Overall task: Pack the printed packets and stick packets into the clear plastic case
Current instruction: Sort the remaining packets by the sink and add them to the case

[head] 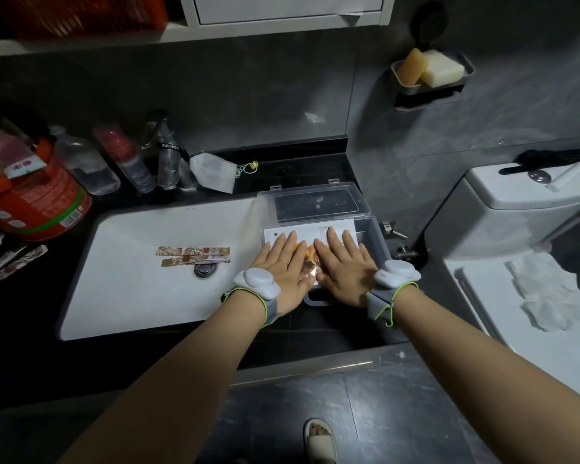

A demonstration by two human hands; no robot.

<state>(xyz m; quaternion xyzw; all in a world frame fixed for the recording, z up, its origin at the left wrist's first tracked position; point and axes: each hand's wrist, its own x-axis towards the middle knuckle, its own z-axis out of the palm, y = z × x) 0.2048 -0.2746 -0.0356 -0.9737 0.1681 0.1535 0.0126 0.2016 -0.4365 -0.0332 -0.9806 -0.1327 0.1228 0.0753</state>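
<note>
Head view, centre right of frame: pressing the printed packets (311, 229) flat into the case (378, 239) with left hand (282, 266) and right hand (346, 268) side by side, fingers (293, 241) straight and spread, gripping nothing. Set on the table at the right edge of the sink (131, 289), with the lid (315, 200) thrown back toward the wall. Probably settling the stack, so keep both palms level and push straight down. Avoid leaning on the near edge, at the risk of tipping or sliding a light plastic box toward the basin. Check for corners riding up over the rim and tuck them inside the walls, to spare trouble when closing. Smooth outward from the middle rather than dragging, to avoid skewing what look like glossy, slippery sleeves. Left of centre, not yet packed: two stick packets (193, 255) lying loose in the sink, just above the drain (203, 270), well apart from the case. Hold the stack with one hand and reach left with the other. Pinch by an end instead of scraping at thin strips lying flat on a smooth bowl.
</note>
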